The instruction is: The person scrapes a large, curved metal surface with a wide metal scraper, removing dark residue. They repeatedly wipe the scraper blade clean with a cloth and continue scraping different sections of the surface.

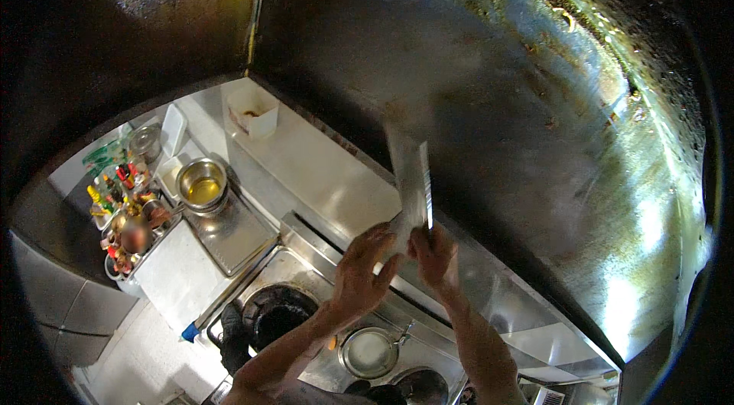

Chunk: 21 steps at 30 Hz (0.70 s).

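Observation:
My right hand (434, 256) grips the lower end of a long, thin metal strip (428, 190), held upright below the sooty extractor hood (487, 89). Beside the strip is a pale, flat sheet-like shape (408, 175), blurred and partly see-through, so I cannot tell whether both are one tool. My left hand (367, 267) is raised just left of it, thumb and fingers apart, with nothing seen in its grasp. Below both hands are a stainless steel cooking range (321, 373), a blackened wok burner (281, 313) and a round metal pot (370, 352) of cloudy liquid.
At left, a steel bowl (202, 187) of yellow liquid stands beside a metal tray lid (235, 238). Several bottles and containers (123, 204) crowd the far left. A white tub (253, 112) sits on the steel ledge (321, 164). The hood's lower edge runs diagonally past my hands.

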Motion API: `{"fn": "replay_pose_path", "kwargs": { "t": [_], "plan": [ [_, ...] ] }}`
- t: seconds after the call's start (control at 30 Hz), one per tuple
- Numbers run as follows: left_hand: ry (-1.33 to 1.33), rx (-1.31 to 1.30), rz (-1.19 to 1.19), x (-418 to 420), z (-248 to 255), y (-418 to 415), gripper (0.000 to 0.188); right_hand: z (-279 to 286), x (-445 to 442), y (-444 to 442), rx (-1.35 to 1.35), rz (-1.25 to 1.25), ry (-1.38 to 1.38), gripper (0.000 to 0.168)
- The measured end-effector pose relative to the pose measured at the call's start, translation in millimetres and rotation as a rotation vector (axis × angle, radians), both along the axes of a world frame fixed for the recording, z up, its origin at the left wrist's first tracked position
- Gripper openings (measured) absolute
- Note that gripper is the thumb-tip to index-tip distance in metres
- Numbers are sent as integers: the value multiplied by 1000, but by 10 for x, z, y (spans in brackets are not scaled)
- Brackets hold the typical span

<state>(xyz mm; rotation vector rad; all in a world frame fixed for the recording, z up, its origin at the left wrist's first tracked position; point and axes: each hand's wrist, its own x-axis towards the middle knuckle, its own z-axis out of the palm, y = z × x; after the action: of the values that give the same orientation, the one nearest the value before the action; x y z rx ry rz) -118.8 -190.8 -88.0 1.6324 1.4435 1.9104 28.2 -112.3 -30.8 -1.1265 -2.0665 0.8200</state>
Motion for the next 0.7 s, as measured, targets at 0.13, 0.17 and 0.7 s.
{"fn": "replay_pose_path", "kwargs": {
  "t": [0.13,0.17,0.7],
  "plan": [
    [1,-12,-50,-159,145,64,37,345,-35,348,113,-85,247,25],
    [19,-17,-63,-187,151,72,37,455,-66,390,101,-94,301,25],
    [-456,-128,-477,-813,1402,738,43,1217,-142,552,1302,-223,-546,48]
  ]
}}
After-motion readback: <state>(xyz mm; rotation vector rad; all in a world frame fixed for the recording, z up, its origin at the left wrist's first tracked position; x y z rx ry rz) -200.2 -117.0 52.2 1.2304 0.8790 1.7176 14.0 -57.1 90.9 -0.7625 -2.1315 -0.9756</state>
